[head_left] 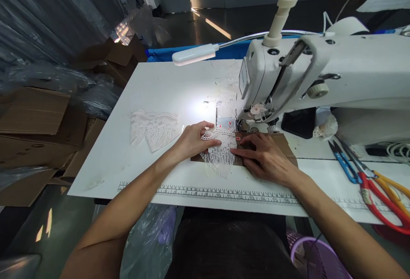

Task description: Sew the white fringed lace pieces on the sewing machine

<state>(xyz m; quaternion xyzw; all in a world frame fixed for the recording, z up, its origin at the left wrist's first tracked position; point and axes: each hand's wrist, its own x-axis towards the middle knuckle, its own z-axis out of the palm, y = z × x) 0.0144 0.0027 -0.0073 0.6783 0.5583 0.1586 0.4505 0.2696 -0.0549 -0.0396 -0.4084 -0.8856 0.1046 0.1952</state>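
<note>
A piece of white lace [221, 153] with a fringed lower edge lies flat in front of the presser foot of a white sewing machine [288, 78]. My left hand [196, 139] grips its left side, thumb on top near the scalloped band. On the lace's right edge rest the fingertips of my right hand [264, 156], spread and lying over a brown sheet [285, 144]. That sheet extends under the lace on both sides. Further left on the table, apart from my hands, is a second lace piece [155, 126].
A ruler strip [218, 193] runs along the front of the white table [109, 159]. Red-handled scissors [381, 198] and blue snips [346, 163] lie at right. A lamp [195, 54] hangs over the table. Cardboard boxes [35, 133] stand left; a purple basket [320, 257] sits below.
</note>
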